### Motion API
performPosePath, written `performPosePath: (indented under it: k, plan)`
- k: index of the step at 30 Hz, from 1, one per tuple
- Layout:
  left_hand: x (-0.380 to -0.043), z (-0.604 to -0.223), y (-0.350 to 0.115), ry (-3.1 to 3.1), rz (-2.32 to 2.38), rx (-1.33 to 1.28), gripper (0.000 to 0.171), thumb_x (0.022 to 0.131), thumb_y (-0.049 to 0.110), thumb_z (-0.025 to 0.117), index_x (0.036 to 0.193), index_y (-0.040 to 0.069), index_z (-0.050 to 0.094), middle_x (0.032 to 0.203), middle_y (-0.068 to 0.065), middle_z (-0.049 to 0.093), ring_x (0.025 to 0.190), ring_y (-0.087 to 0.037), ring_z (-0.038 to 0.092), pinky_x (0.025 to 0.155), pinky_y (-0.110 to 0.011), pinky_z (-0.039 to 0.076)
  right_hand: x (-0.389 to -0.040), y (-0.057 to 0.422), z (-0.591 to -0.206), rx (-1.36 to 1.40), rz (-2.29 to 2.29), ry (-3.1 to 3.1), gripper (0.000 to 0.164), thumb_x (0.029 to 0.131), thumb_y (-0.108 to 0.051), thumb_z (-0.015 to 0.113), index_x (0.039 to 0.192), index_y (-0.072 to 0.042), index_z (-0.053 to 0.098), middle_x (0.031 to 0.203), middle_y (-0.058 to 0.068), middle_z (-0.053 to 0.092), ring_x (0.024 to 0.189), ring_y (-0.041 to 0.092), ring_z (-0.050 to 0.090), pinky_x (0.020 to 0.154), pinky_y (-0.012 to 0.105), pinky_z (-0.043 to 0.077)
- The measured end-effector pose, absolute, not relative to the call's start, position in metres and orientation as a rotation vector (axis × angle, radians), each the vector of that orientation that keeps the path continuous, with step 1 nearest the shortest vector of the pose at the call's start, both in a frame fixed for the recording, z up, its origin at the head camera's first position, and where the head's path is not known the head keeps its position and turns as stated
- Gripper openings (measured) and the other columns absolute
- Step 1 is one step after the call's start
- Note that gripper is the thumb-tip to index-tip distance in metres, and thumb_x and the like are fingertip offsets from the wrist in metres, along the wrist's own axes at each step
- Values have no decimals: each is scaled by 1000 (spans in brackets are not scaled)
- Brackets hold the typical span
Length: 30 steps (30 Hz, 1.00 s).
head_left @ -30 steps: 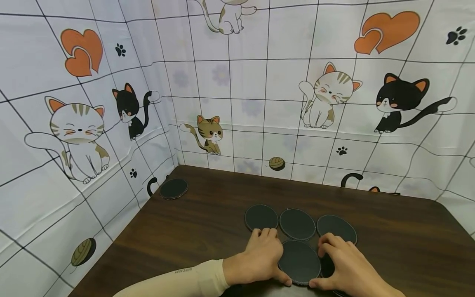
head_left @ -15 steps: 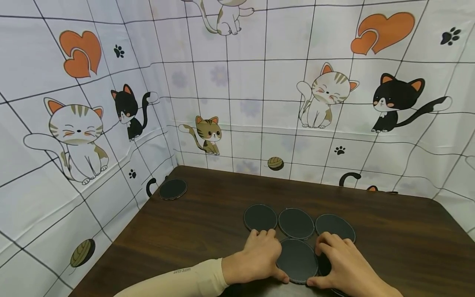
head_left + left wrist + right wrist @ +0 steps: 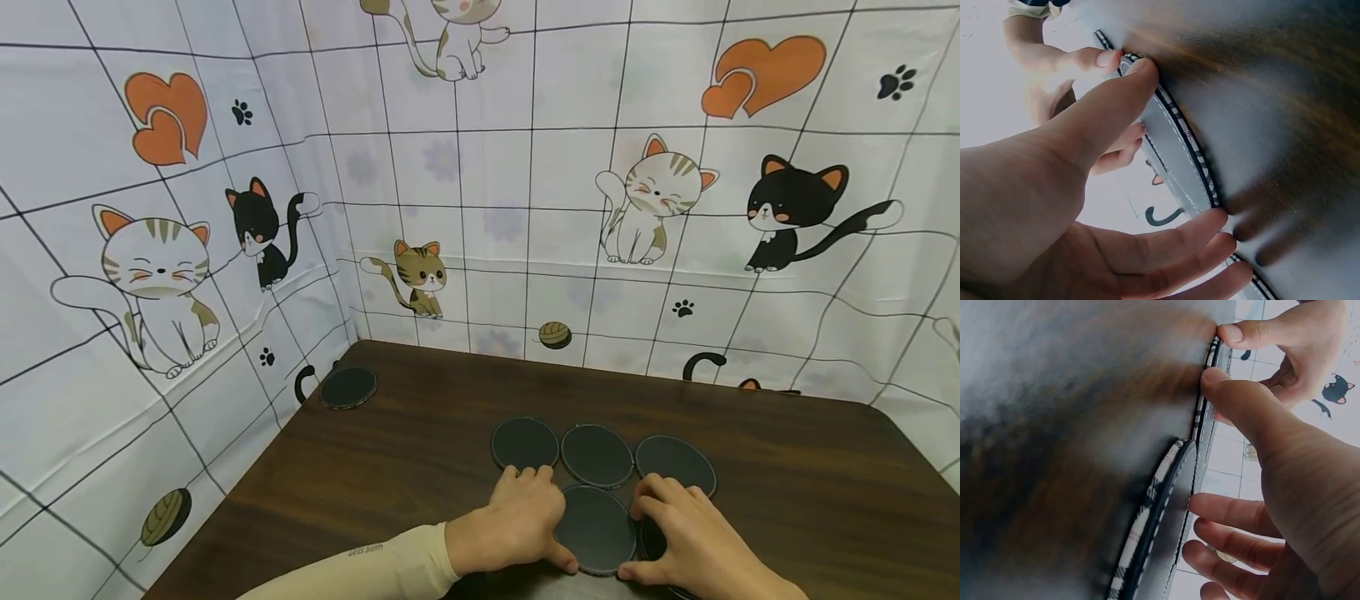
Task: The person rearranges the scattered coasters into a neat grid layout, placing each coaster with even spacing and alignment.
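Note:
Between my two hands a round dark coaster (image 3: 595, 531) with pale stitching lies flat on the brown table. My left hand (image 3: 516, 523) holds its left side, thumb at the near edge and fingertips at the far left rim. From the right, my right hand (image 3: 688, 537) grips the same coaster with thumb and bent index finger. Under the right palm another coaster (image 3: 652, 542) shows only in part; in the right wrist view its checked edge (image 3: 1147, 506) stands close. The left wrist view shows the left thumb (image 3: 1138, 78) touching the held coaster's rim (image 3: 1186, 134).
Behind the hands is a row of coasters: left (image 3: 525, 442), middle (image 3: 597, 456) and right (image 3: 677, 462). A lone coaster (image 3: 348, 388) lies at the table's far left corner. A white cat-printed sheet (image 3: 495, 225) hangs behind and left of the table (image 3: 405, 433).
The head view has shifted slightly. Both hands stay at the sides of the same coaster, and the coasters keep their arrangement.

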<state>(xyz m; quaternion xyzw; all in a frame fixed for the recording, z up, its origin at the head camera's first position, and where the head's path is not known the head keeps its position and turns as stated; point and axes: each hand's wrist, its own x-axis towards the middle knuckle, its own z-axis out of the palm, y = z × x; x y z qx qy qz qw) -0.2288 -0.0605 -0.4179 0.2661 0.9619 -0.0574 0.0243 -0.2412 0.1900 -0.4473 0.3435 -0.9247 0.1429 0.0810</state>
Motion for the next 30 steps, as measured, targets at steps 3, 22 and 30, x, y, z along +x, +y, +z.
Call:
performPosePath:
  k: [3,22,30]
  plan:
    - [-228,-419,-61,2981,-174,833,56,66,77,76,61,23,62,97,2,58,79,-14,56,75,-34,47,-242,190,-448,1025,428,-2771,59,72,-82,69,94,-27,67,105,-15,48,87,7,46,73,40,40]
    - [-229,-419,-60,2973,-168,831,56,67,77,76,59,24,60,98,2,57,79,-15,56,77,-34,48,-241,191,-445,1030,422,-2774,58,73,-81,69,94,-27,67,104,-17,48,87,6,48,74,41,42]
    - [-228,-419,-60,2965,-170,818,56,68,76,76,59,24,60,97,2,56,80,-15,55,77,-35,48,-241,191,-445,1015,438,-2812,60,72,-82,68,95,-26,69,104,-15,49,89,8,49,76,43,43]
